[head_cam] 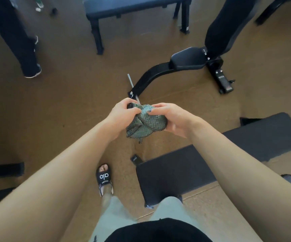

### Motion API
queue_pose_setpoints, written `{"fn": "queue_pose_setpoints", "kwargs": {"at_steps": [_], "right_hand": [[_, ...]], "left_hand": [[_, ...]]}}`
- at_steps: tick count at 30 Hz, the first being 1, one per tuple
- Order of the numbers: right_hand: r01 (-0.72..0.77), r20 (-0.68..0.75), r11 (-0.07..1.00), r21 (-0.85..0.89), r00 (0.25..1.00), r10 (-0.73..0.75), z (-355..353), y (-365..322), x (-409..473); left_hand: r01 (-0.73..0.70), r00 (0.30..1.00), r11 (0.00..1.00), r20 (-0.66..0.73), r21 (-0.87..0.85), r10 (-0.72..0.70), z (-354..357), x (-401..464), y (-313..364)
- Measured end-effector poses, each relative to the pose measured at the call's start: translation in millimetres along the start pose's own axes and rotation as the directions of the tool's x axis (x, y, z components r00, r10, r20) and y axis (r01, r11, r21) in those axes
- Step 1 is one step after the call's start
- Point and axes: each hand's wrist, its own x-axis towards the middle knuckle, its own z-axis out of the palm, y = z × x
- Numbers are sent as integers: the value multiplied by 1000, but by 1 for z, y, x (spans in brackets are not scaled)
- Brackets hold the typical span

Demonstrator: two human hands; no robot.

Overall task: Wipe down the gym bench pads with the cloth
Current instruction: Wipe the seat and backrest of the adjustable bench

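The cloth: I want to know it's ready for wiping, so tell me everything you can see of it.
The cloth is grey-green with a nubbly, woven-looking texture and dark checked edging. It is bunched and folded over itself, not spread flat, with a small corner hanging at the bottom. It is held in mid-air above the tan floor, in front of the nearest bench pad and touching no pad. The left hand grips its upper left part; the right hand grips its right side, fingertips on top.
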Motion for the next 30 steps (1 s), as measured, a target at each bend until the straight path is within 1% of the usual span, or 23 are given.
{"fn": "queue_pose_setpoints", "kwargs": {"at_steps": [1, 3, 6, 9, 11, 12, 14, 17, 19, 21, 25, 30], "right_hand": [[-2, -13, 1000, 2, 1000, 2, 9, -6, 11], [-9, -85, 1000, 8, 996, 9, 30, -18, 37], [-42, -182, 997, 66, 982, 54, 68, -38, 72], [-120, -171, 978, 173, 974, 150, 102, -65, 95], [-169, -134, 967, 191, 971, 196, 116, -83, 104], [-173, -126, 967, 189, 972, 199, 120, -91, 109], [-140, -156, 972, 187, 973, 170, 124, -105, 116], [-86, -221, 978, 188, 967, 128, 122, -115, 122], [-72, -238, 980, 188, 964, 117, 116, -117, 125], [-57, -264, 980, 192, 958, 108, 107, -118, 127], [2, -347, 986, 164, 936, 55, 79, -126, 133], [51, -425, 992, 117, 905, 4, 38, -155, 152]], "left_hand": [[-10, 1000, 1000, 24, 8, 10, -14, 14, 2], [-28, 997, 999, 79, 33, 25, -43, 44, 5], [-47, 989, 998, 142, 52, 39, -91, 83, 9], [-48, 980, 997, 197, 63, 35, -135, 108, 19], [-61, 970, 996, 241, 65, 44, -158, 120, 28], [-70, 964, 995, 263, 65, 51, -167, 127, 32], [-92, 950, 993, 306, 71, 67, -178, 137, 42], [-174, 933, 976, 341, 134, 120, -182, 150, 56], [-262, 917, 939, 361, 224, 170, -180, 157, 67], [-321, 899, 905, 390, 279, 199, -173, 163, 80], [-348, 878, 888, 437, 302, 195, -154, 180, 108], [-332, 860, 888, 489, 318, 146, -129, 224, 152]]}}
